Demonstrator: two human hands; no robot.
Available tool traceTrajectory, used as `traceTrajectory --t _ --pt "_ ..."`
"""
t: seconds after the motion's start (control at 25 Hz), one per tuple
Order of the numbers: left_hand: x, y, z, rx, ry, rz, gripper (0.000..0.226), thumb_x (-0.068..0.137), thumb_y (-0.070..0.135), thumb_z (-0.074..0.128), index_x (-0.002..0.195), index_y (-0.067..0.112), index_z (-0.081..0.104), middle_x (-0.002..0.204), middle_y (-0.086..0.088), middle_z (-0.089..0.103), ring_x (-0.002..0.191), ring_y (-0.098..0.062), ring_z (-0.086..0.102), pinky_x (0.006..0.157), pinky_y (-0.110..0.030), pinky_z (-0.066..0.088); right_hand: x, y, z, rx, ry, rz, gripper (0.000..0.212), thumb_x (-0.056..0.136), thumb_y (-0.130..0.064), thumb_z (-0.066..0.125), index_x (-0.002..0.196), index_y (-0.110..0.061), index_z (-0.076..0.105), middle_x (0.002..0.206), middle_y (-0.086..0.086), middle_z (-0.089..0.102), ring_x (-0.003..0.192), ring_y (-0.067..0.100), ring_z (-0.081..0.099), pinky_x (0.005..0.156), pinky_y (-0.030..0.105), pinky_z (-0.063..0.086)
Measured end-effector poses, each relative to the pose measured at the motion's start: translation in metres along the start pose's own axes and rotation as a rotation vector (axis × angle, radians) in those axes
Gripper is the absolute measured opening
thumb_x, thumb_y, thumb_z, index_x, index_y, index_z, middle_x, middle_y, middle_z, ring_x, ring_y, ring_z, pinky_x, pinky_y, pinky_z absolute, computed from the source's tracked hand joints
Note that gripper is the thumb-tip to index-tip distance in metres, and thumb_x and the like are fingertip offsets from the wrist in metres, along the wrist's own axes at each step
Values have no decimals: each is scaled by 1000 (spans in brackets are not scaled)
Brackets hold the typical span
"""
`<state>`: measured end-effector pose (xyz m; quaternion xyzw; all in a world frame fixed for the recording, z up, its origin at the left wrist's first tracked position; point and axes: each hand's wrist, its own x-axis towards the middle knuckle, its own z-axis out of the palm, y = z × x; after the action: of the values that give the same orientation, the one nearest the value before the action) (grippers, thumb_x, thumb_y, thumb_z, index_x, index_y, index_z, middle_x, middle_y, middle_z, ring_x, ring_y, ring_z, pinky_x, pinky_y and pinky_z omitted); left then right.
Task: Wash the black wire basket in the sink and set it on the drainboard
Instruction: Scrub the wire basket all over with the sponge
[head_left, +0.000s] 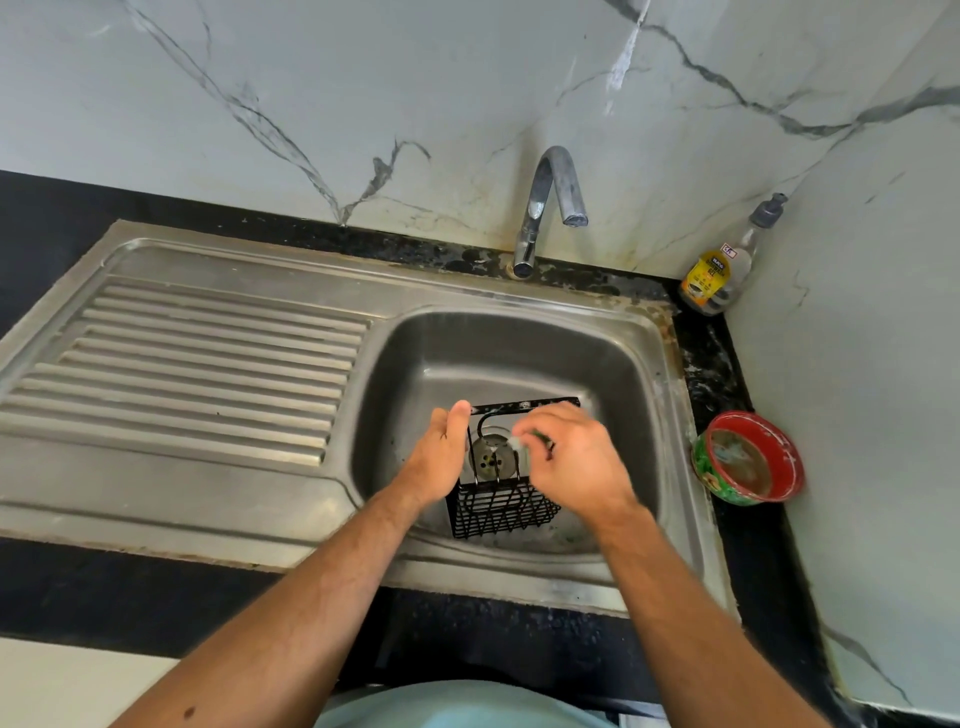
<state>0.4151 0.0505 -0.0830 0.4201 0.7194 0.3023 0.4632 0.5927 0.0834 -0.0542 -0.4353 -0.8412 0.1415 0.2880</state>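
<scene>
The black wire basket (498, 506) stands tilted inside the steel sink (639, 364), over the drain. My left hand (441, 452) grips its left upright side, thumb up along the frame. My right hand (571, 457) is closed on a small soapy scrubber (519, 441), green and white, pressed against the basket's upper wires. The basket's black top bar (524, 404) shows beyond my fingers. The ribbed drainboard (197, 364) lies to the left of the sink with nothing on it.
A curved tap (550, 202) rises behind the sink; no water runs from it. A dish-soap bottle (722, 270) stands in the back right corner. A red and green round tub (748, 457) sits on the black counter right of the sink.
</scene>
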Motion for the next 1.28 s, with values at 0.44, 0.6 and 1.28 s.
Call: traceTrajectory --t 0.44,0.6,1.28 --pt "5 2 -1 32 -3 -33 56 106 59 20 124 16 49 116 -6 62 111 -24 56 92 -35 35 16 3 0 -130 24 290 16 94 -11 63 103 -12 75 102 7 70 98 26 63 89 43 55" --pt "6 0 -1 11 -11 -35 56 102 66 28 112 16 51 109 -1 63 103 -18 59 86 -37 39 17 -1 -5 -16 106 446 14 95 -14 64 104 -13 75 103 4 70 93 19 66 91 38 55" --pt "32 8 -14 -36 30 197 19 110 31 37 102 20 51 96 -3 65 93 -16 59 79 -26 41 0 -21 9 -139 86 321 18 92 -6 66 106 -10 76 103 8 72 99 25 64 87 39 58"
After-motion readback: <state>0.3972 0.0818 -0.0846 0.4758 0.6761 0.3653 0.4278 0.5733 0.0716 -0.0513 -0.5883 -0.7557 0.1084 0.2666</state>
